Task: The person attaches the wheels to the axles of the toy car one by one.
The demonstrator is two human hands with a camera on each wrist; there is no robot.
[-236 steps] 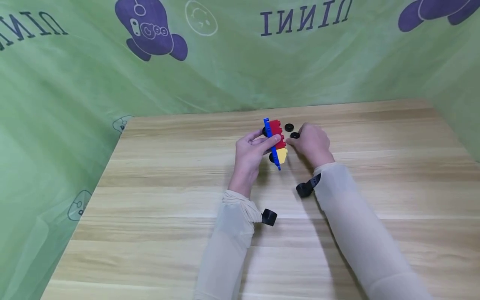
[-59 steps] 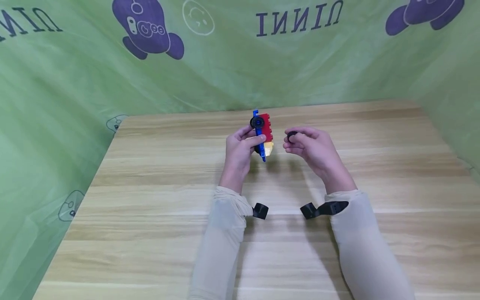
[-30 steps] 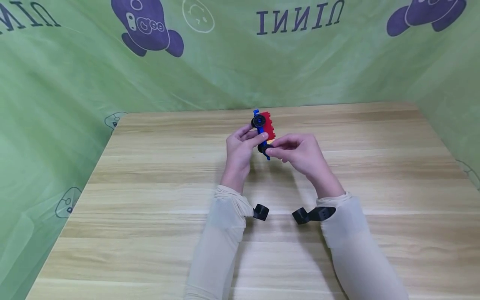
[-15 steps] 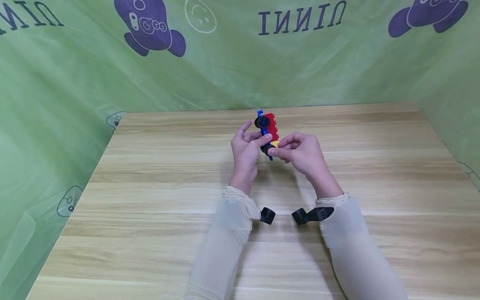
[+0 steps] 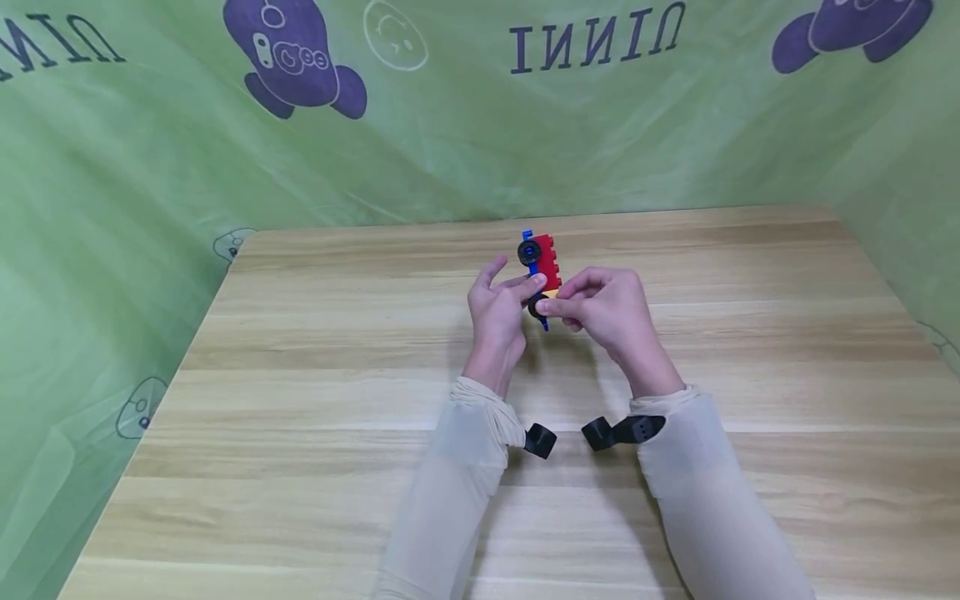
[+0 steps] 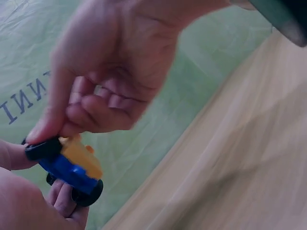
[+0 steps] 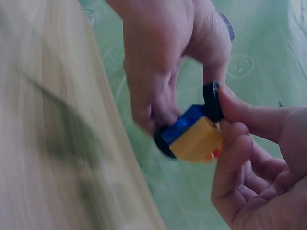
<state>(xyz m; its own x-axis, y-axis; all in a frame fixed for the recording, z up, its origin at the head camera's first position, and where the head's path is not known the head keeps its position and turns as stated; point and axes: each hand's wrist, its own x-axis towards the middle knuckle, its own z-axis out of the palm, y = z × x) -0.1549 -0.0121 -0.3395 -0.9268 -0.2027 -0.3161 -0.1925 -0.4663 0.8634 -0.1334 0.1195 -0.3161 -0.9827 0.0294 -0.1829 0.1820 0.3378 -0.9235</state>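
Note:
My left hand (image 5: 497,317) holds a toy car made of building bricks above the table, its thumb along the side. The car has a blue chassis (image 6: 72,175), a red brick (image 5: 548,262) and a yellow brick (image 7: 196,140). A black wheel (image 5: 529,252) sits at the car's far end, facing up. At the near end, the thumb and fingers of my right hand (image 5: 611,312) pinch a black tyre (image 6: 43,148) against the chassis. Another black wheel (image 7: 163,143) shows on the car's opposite side. The car's underside is partly hidden by the left fingers.
A wood-grain table (image 5: 322,467) lies below both hands, with their shadows on it. Green printed fabric (image 5: 450,150) hangs behind and to the sides. Small black cameras (image 5: 540,440) are strapped to both wrists, close to each other.
Earlier my right hand was at loose black tyres on the table, then lifted one. It has since brought the tyre to the car's near end. The car has turned its wheel side up.

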